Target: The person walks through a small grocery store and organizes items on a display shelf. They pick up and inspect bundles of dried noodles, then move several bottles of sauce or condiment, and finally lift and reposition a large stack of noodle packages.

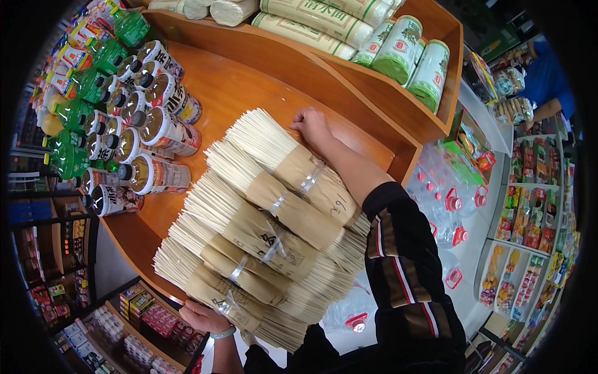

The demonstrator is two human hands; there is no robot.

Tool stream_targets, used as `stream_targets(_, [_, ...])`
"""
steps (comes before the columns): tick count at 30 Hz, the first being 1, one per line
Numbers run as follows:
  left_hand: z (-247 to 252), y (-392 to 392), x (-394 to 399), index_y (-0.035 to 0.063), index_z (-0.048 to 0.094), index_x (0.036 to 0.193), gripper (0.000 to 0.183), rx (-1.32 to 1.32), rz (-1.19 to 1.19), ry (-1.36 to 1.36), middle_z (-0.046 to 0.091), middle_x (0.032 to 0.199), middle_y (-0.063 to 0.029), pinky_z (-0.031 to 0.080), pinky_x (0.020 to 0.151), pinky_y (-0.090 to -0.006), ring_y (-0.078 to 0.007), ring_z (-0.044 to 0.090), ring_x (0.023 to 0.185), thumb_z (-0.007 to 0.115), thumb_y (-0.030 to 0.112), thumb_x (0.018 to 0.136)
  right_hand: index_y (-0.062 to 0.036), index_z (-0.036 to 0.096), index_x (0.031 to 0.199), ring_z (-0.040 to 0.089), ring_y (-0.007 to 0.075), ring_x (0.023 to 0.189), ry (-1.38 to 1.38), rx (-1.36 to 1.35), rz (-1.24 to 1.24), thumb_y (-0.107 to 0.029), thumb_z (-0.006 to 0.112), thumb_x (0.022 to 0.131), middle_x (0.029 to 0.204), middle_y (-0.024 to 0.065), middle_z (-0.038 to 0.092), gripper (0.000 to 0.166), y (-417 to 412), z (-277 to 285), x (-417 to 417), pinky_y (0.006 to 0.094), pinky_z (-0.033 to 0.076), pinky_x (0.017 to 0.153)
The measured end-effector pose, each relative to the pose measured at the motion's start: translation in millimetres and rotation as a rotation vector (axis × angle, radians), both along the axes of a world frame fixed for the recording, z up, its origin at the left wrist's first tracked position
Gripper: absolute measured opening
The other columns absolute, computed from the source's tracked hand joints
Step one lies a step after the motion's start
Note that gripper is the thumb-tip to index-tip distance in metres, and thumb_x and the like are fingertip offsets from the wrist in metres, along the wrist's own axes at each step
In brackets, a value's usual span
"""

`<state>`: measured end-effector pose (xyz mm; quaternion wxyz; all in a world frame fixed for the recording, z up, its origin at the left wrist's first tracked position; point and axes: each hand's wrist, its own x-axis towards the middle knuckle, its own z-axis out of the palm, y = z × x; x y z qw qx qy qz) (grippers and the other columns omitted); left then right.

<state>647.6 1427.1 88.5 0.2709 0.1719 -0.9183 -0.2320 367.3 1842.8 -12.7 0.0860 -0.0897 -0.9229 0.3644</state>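
Several bundles of dried noodles [294, 238], wrapped in brown paper and tied with clear tape or ribbon, lie side by side on a wooden display shelf [243, 61]. My right hand [312, 125] rests at the far side of the bundles, its fingers curled near the bare wood; nothing shows in it. At the near left edge, my left hand [205, 318], with a pale bangle on the wrist, touches or lies beside the lowest bundle and the shelf rim. Its fingertips are partly hidden.
Bottled tea [173, 131] and green bottles [70, 154] stand at the left. Paper-wrapped noodle rolls [317, 21] and green-white cylindrical packs [397, 49] fill the upper tier. Large clear bottles [439, 187] stand on the floor at right. Another person in blue [551, 79] is at the upper right.
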Motion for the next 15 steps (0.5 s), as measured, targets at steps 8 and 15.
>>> stream_targets(8, [2,3,-2,-0.0026,0.040,0.073,0.028,-0.009,-0.016,0.009,0.038,0.069,-0.0099,0.033,0.061,-0.0319,-0.0193,0.036,0.064,0.043,0.014,0.095,-0.0015,0.061,0.082,0.056,0.0346,0.087,-0.086,0.117,0.090,-0.016,0.065,0.078,0.089,0.0191,0.059,0.016,1,12,10,0.0390,0.046,0.075])
stream_targets(15, [6,9,-3,-0.0024,0.038,0.072,0.030,-0.025,0.005,-0.010,0.036,0.068,-0.0110,0.033,0.061,-0.0334,-0.0210,0.035,0.063,0.041,0.014,0.096,-0.0024,0.057,0.080,0.055,0.0155,0.068,-0.342,-0.907,0.003,-0.013,0.062,0.083,0.081,0.0096,0.057,0.012,22,33,2,0.0287,0.044,0.055])
